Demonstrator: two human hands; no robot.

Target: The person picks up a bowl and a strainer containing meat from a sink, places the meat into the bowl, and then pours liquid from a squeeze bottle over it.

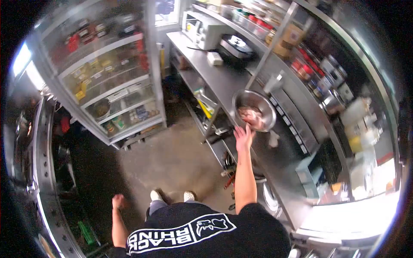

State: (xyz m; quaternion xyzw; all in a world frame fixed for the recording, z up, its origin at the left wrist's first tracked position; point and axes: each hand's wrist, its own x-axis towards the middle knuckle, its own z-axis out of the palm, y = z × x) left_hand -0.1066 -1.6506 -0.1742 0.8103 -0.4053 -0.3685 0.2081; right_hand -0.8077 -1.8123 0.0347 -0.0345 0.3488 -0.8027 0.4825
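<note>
Apparently I'm at a reach: my right hand spreads its fingers by the metal bowl of pinkish meat on the counter. Blur hides my left hand's fingers; I can't tell. Gripping the rim would call for curling the right ones.

- "BLACK RHINO" — white capitals on the black T-shirt, upside down in this view, inside a white outline with an animal drawing in the neighbouring panel.
- Small pale labels on the glass-fronted fridge's containers — too blurred to read.
- Packages on the right-hand shelf: lettering illegible.
</note>
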